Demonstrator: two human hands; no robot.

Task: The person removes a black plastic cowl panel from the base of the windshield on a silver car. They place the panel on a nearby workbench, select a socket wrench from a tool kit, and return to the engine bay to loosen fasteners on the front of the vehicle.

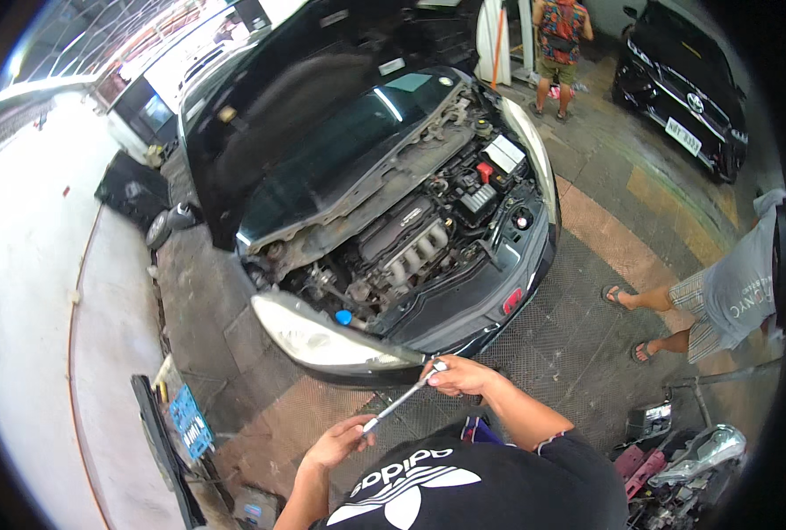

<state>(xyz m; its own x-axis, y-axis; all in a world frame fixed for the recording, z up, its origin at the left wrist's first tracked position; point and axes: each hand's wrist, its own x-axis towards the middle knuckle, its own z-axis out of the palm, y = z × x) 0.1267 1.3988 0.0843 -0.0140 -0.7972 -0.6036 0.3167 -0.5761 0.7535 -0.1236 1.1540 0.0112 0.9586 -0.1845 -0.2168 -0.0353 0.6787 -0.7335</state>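
A long silver ratchet wrench [398, 405] slants across in front of my chest. Its lower end sits in the closed fingers of my left hand [338, 443]. Up at the head end, my right hand [464, 377] is closed round the tool, hiding part of the head. Both hands are apart from the car, just short of its front bumper. Beyond them the dark car [490, 331] stands with its hood [296, 97] raised. The engine [402, 234] lies uncovered, with a battery [504, 155] at its far right and a blue cap or funnel [343, 317] near the left headlight [322, 331].
A person in a grey shirt [737, 287] stands close on the right; another [559, 53] is farther back near a parked black car [689, 93]. Motorcycle parts [693, 468] lie at lower right. A blue tool case [190, 422] and white wall [31, 291] are on the left.
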